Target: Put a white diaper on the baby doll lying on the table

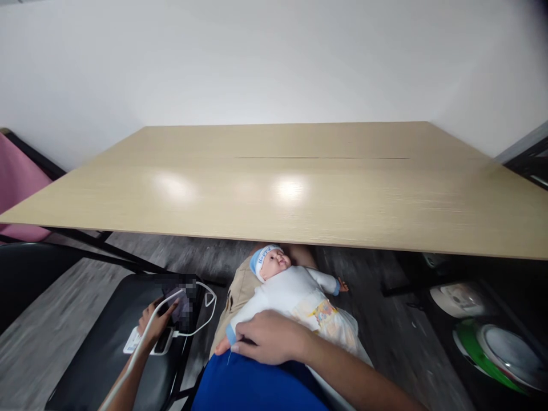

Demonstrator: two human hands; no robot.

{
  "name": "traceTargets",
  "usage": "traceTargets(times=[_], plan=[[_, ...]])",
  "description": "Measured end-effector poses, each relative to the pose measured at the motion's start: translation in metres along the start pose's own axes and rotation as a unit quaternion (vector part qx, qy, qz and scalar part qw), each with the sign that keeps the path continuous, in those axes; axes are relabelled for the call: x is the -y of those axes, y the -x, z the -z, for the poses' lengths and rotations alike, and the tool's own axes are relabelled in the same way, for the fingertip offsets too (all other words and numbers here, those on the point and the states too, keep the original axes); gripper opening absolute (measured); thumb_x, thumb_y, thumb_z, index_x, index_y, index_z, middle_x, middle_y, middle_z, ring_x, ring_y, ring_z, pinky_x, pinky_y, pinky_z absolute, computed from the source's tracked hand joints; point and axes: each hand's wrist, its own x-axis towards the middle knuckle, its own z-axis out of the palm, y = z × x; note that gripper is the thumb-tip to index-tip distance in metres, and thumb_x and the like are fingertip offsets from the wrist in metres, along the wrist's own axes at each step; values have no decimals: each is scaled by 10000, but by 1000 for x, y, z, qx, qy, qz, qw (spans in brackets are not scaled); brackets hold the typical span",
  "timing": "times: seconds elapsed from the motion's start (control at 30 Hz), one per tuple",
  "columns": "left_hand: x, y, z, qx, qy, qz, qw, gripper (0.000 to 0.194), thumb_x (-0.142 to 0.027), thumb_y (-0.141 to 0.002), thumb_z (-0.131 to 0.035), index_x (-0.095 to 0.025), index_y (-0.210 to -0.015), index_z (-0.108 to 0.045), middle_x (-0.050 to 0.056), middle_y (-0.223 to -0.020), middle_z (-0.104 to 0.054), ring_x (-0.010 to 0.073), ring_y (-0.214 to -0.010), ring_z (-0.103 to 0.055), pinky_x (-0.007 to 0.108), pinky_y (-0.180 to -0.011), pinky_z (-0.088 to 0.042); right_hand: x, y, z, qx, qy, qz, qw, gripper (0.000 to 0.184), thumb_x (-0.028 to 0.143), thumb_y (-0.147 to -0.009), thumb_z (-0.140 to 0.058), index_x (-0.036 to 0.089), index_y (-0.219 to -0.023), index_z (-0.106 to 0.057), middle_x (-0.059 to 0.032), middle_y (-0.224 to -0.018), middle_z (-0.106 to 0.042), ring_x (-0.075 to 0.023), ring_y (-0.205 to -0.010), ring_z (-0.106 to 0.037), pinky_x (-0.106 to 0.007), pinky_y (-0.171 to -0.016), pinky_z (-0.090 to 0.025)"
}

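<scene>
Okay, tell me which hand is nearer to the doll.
Right. The right hand lies against the doll, at one blue sleeve cuff; the left hand is apart from it, off to the person's left, over the black chair.

Opens wide above the wooden tabletop [274, 194], back to the white wall [274, 63], but runs lower down into its front edge, just past the head of the doll [278, 297]. Narrows on the left to a slot between black chair [98, 331] and lap [257, 388], crossed by a looping white cable [215, 302]. Widens on the right over dark floor [389, 331], between doll and round green item [466, 334], but meets the right forearm [351, 371] slanting over the lap.
</scene>
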Motion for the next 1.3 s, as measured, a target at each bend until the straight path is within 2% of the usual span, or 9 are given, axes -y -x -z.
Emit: traceTargets(times=[0.37,0.57,0.73,0.83,0.9,1.03,1.1,1.17,1.3], plan=[[-29,17,-3,-33,34,68,997,1168,-933,-743,-567,-123,-1585,-532,300,-1612,-527,541,-1506,-488,646,-1291,-350,-2,-1,-3,-6,11,1,1000,467,577,-1158,-471,218,-1186,-769,-86,-1127,-863,-258,-951,-796,-325,-705,-374],[-31,21,7,-22,60,54,996,907,-766,-949,-399,-77,-1492,-628,329,-1559,-581,549,-1475,-518,661,-1245,-390,-1,-1,-3,-6,-1,0,1000,445,565,-1145,-491,218,-1170,-769,-87,-1132,-863,-274,-966,-801,-331,-721,-400],[-43,67,20,-162,98,-79,979,601,-572,-1051,-277,-170,-1332,-623,199,-1453,-673,359,-1465,-558,512,-1355,-313,19,33,17,-65,-93,23,993,355,499,-1158,-518,237,-1174,-757,-58,-1131,-853,-251,-1010,-788,-333,-843,-488],[-61,115,45,-106,181,-217,953,458,-603,-1045,-357,-246,-1050,-643,164,-1169,-738,344,-1198,-669,489,-1183,-496,19,78,28,-168,-181,7,969,288,451,-1172,-529,257,-1098,-729,-18,-1098,-810,-200,-1059,-748,-301,-953,-505],[-87,151,73,8,272,-361,892,438,-546,-1099,-409,-240,-916,-663,124,-935,-722,309,-965,-670,439,-950,-559,2,110,26,-272,-185,-57,943,286,424,-1166,-514,247,-1033,-695,-34,-1046,-765,-213,-1020,-711,-321,-927,-513],[-187,223,132,158,359,-657,644,321,-344,-1165,-429,-218,-1048,-700,50,-824,-700,205,-790,-616,350,-794,-477,-61,152,-6,-431,-112,-254,859,345,543,-1107,-549,250,-1049,-722,-83,-1059,-760,-291,-1035,-704,-403,-924,-533],[-251,251,141,221,297,-712,596,212,-336,-1144,-523,-216,-1188,-692,18,-813,-696,184,-791,-625,345,-861,-498,-90,160,-25,-432,-98,-306,843,395,616,-1039,-611,257,-1095,-765,-102,-1126,-794,-338,-1094,-726,-453,-982,-544],[-309,267,129,243,239,-740,580,275,-435,-1123,-601,-212,-1254,-694,88,-1115,-773,226,-1045,-693,360,-988,-523,-108,162,-39,-406,-121,-323,846,400,610,-1032,-593,272,-1118,-789,-99,-1152,-816,-333,-1081,-757,-441,-955,-570],[-369,269,79,286,91,-792,532,461,-492,-1103,-642,-155,-1416,-663,164,-1313,-754,303,-1223,-670,419,-1100,-511,-117,162,-45,-406,-132,-307,850,344,544,-1025,-584,285,-1030,-810,-83,-1104,-837,-311,-1039,-791,-392,-896,-585]])
